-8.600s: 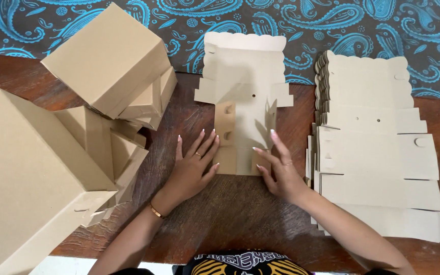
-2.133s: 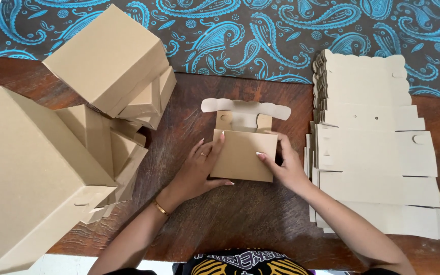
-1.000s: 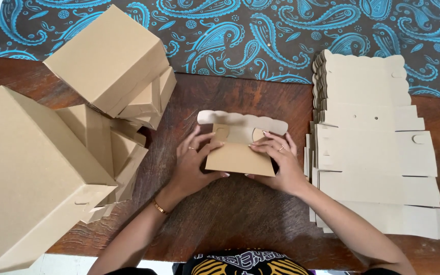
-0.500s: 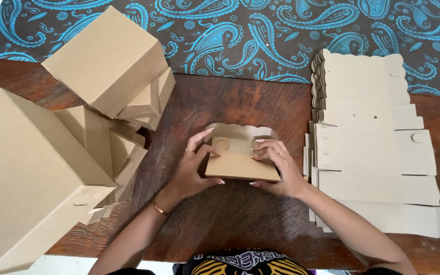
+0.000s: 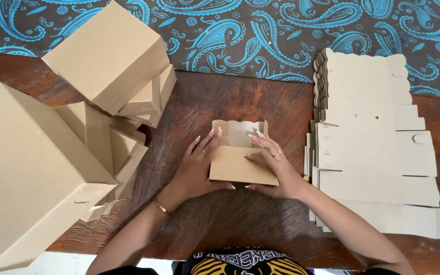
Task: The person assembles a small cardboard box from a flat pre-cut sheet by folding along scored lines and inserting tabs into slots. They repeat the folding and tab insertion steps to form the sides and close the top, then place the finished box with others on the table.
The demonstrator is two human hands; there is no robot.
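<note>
My fingers [image 5: 260, 140] on both hands grasp the small cardboard box [image 5: 241, 158] mid-table [image 5: 220, 224], its panels now folded upright where a flat blank lay moments ago, so it is nearly formed beside the stack of flat blanks [image 5: 373, 147].

You hold a small tan box [image 5: 243, 164] at the table's centre, its scalloped flap upright at the far side. Folded tan boxes [image 5: 72, 132] pile up on your left. A stack of flat blanks [image 5: 373, 147] lies on your right.
</note>
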